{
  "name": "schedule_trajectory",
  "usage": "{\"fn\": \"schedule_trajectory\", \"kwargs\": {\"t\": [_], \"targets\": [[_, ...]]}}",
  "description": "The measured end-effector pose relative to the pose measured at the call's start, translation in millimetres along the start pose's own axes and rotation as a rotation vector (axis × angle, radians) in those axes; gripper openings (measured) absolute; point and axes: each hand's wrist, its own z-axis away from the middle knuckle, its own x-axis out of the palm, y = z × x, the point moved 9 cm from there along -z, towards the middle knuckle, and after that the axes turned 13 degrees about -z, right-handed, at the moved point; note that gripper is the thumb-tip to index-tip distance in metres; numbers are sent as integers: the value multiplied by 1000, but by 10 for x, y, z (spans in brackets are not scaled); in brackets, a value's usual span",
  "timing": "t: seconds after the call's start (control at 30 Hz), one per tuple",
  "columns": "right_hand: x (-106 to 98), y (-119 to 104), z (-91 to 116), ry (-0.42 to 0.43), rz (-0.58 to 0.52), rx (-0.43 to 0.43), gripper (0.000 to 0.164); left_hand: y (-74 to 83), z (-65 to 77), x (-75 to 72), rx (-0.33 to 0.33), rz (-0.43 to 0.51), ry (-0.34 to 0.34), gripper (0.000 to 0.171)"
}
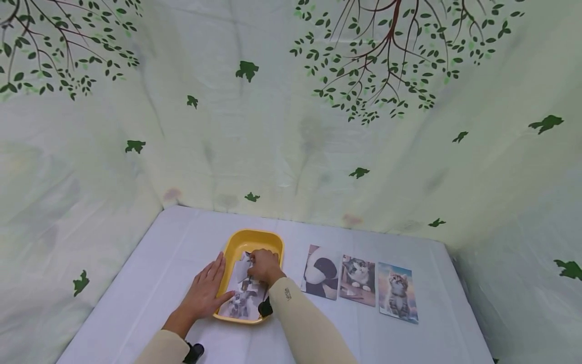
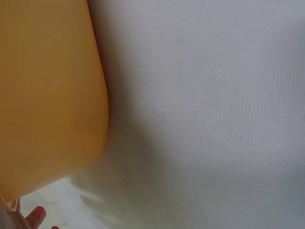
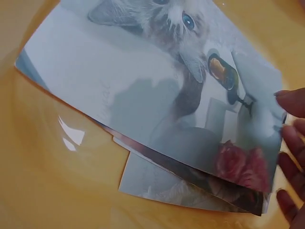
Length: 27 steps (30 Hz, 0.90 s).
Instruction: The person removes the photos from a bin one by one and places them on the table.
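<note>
A yellow tray (image 1: 252, 233) holds a loose stack of picture cards (image 1: 241, 305). The right wrist view shows a kitten card (image 3: 143, 95) on top, with other card edges fanned out beneath it. My right hand (image 1: 265, 266) reaches into the tray with bent fingers. Its thumb (image 3: 291, 102) and fingertips pinch one edge of the kitten card; the exact contact is partly hidden. My left hand (image 1: 206, 290) rests on the tray's left rim, fingers straight and thumb spread over the cards. In the left wrist view, the tray's outer wall (image 2: 47, 95) fills the left side.
Right of the tray, three cards lie in a row on the white-covered table (image 1: 182, 237): a black-and-white picture (image 1: 321, 273), a grey-and-white kitten picture (image 1: 358, 280) and a tabby kitten picture (image 1: 398, 293). Leaf-printed curtains (image 1: 282, 151) surround the table.
</note>
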Motion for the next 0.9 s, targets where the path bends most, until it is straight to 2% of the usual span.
{"fn": "schedule_trajectory", "kwargs": {"t": [0.3,0.8,0.9], "targets": [[-13,12,43,4,-227,-17,32,-4,6,9,4,-3,-5,95],[-56,18,84,29,-389,-25,27,-13,-7,9,1,-18,3,96],[-81,5,88,38,-419,-54,22,-12,-9,6,4,-23,7,95]]}}
